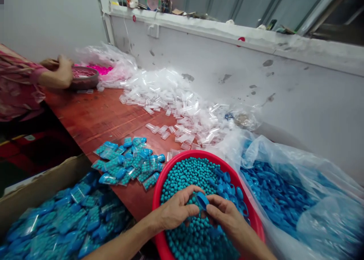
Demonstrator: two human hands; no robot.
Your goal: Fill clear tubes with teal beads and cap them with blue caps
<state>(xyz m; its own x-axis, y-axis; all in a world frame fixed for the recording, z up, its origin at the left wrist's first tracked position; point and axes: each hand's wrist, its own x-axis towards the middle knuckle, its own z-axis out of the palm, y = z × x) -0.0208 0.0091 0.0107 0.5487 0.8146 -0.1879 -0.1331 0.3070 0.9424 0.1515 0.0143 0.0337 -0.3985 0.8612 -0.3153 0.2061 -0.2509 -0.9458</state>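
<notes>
My right hand [223,211] pinches a blue plastic cap [202,200] between thumb and fingers, above a red basin [157,193]. Close against the cap's left side is my left hand [180,207], its thumb and forefinger curled inward; what lies between them is mostly hidden. Small turquoise beads [189,173] fill much of the basin. More blue caps [227,186] rest on the beads at the basin's right side.
Bead-filled packs [129,161] lie left of the basin, and more fill a cardboard box [42,173]. Clear plastic containers [167,89] are heaped along the wall. A plastic bag [270,146] of blue caps stands right. Another person's arm [57,76] is beside a bowl [85,82].
</notes>
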